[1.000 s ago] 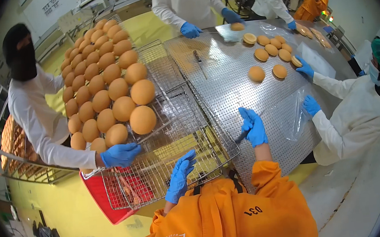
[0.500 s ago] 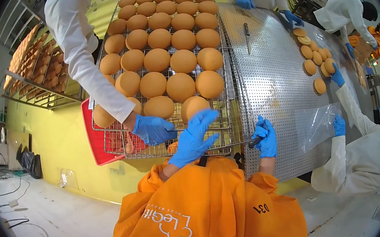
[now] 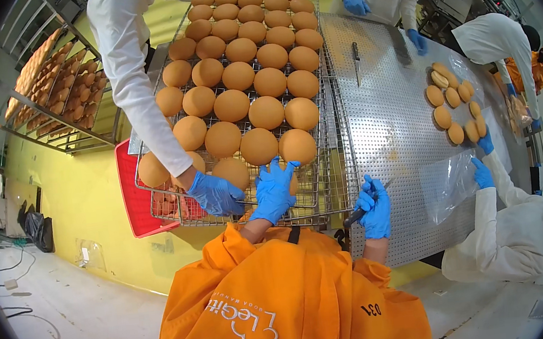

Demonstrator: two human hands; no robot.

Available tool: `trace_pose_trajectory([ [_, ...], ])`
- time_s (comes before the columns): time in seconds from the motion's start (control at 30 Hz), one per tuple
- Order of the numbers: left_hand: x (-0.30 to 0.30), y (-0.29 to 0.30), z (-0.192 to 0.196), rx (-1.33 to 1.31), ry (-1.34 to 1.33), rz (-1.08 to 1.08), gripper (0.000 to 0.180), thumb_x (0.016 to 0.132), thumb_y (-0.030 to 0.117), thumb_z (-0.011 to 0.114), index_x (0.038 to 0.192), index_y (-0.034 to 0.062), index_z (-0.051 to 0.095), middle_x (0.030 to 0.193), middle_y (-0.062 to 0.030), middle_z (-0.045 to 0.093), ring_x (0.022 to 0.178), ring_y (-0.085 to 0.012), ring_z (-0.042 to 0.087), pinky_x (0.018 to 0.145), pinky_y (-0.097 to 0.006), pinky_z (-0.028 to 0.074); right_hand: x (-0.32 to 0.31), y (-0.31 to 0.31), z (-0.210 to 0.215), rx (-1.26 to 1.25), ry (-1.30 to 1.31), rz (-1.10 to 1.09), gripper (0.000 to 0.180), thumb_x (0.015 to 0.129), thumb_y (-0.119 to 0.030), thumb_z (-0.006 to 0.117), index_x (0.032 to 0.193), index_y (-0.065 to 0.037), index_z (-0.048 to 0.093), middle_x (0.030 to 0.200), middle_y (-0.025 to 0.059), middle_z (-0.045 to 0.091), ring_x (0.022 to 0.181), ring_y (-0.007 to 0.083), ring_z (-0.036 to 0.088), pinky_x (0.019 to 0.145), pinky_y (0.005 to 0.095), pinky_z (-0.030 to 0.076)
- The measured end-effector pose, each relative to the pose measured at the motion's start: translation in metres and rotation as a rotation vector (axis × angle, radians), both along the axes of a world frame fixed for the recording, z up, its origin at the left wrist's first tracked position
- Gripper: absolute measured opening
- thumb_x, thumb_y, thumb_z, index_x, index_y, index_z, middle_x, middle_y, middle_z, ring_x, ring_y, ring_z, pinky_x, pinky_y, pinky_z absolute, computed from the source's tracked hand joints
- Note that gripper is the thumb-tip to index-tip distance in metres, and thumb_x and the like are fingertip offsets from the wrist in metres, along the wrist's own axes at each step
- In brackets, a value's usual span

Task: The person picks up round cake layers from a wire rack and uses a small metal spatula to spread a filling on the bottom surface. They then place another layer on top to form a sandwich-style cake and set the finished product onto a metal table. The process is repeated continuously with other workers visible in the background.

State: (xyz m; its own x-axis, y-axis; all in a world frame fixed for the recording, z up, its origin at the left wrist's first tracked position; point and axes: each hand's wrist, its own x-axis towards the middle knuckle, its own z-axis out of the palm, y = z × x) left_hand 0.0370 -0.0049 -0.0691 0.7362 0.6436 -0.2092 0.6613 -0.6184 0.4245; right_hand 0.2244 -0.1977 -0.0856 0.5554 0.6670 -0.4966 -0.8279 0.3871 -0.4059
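My left hand [image 3: 275, 194], in a blue glove, has its fingers curved over a round brown bun [image 3: 294, 184] at the near edge of a wire rack [image 3: 320, 176]. That bun is mostly hidden under the glove. Rows of similar buns [image 3: 259, 146] cover the rack. To the right, my right hand [image 3: 374, 209] is closed around a knife [image 3: 355, 218]; its dark handle sticks out at the lower left of the fist and a thin blade shows at the upper right. A co-worker's gloved hand [image 3: 216, 194] holds the rack's near edge, left of my left hand.
A perforated metal table [image 3: 389, 127] adjoins the rack, with another knife [image 3: 357, 61] on it. Buns [image 3: 441, 116] lie at its right, near co-workers' gloved hands and a clear plastic bag [image 3: 448, 181]. A red crate [image 3: 134, 194] stands below left; a loaded rack trolley [image 3: 52, 93] stands beyond.
My left hand has come down onto the near-edge bun, its fingers curling over it. My right hand has turned, so the knife's blade shows. The rack's far end appears shifted right.
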Motion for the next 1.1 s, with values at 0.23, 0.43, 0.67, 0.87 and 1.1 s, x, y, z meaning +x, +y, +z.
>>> trace_pose_trajectory([
  [0.23, -0.025, 0.008, 0.028, -1.542, -1.106, 0.062, 0.086, 0.078, 0.045, 0.068, 0.15, 0.0259, 0.025, 0.149, -0.0221, 0.03, 0.128, -0.0445, 0.043, 0.101, -0.049, 0.045, -0.064, 0.039, 0.066, -0.395, -0.445, 0.096, 0.06, 0.101, -0.055, 0.028, 0.106, -0.003, 0.057, 0.07, -0.0013, 0.053, 0.045, 0.0059, 0.037, 0.037, 0.0216, 0.03],
  [0.43, -0.11, 0.02, 0.093, -1.979, -1.508, 0.242, 0.105, 0.071, 0.079, 0.056, 0.153, 0.0262, 0.017, 0.15, -0.0247, 0.029, 0.128, -0.0493, 0.042, 0.099, -0.062, 0.042, -0.146, 0.094, 0.099, -0.467, -0.972, 0.312, 0.018, 0.099, -0.023, 0.053, 0.094, -0.008, 0.062, 0.066, 0.0013, 0.053, 0.051, 0.0116, 0.046, 0.049, 0.025, 0.037],
  [0.67, -0.252, 0.007, 0.077, -1.11, -1.917, 0.597, 0.082, 0.086, 0.048, 0.057, 0.152, 0.0145, 0.021, 0.141, -0.0114, 0.046, 0.124, -0.0256, 0.051, 0.104, -0.043, 0.045, -0.282, 0.152, 0.077, -0.145, -2.212, 0.621, 0.033, 0.094, -0.035, 0.057, 0.072, -0.011, 0.054, 0.061, 0.0098, 0.054, 0.054, 0.0282, 0.054, 0.049, 0.0387, 0.044],
  [0.87, -0.378, -0.029, 0.045, -0.875, -2.078, 0.814, 0.077, 0.088, 0.052, 0.053, 0.151, 0.0171, 0.026, 0.142, -0.0165, 0.044, 0.12, -0.0324, 0.053, 0.098, -0.048, 0.048, -0.386, 0.163, 0.046, 0.297, -2.403, 0.777, 0.038, 0.094, -0.043, 0.054, 0.069, -0.014, 0.052, 0.056, 0.0087, 0.053, 0.046, 0.0272, 0.056, 0.042, 0.0398, 0.042],
  [1.1, -0.458, -0.073, 0.016, -0.804, -2.192, 1.113, 0.074, 0.089, 0.061, 0.046, 0.15, 0.0237, 0.029, 0.141, -0.0169, 0.044, 0.118, -0.0401, 0.052, 0.096, -0.054, 0.047, -0.46, 0.171, 0.024, 0.613, -2.344, 0.872, 0.03, 0.092, -0.04, 0.055, 0.076, -0.015, 0.054, 0.059, 0.0079, 0.054, 0.049, 0.0255, 0.057, 0.043, 0.0393, 0.044],
])
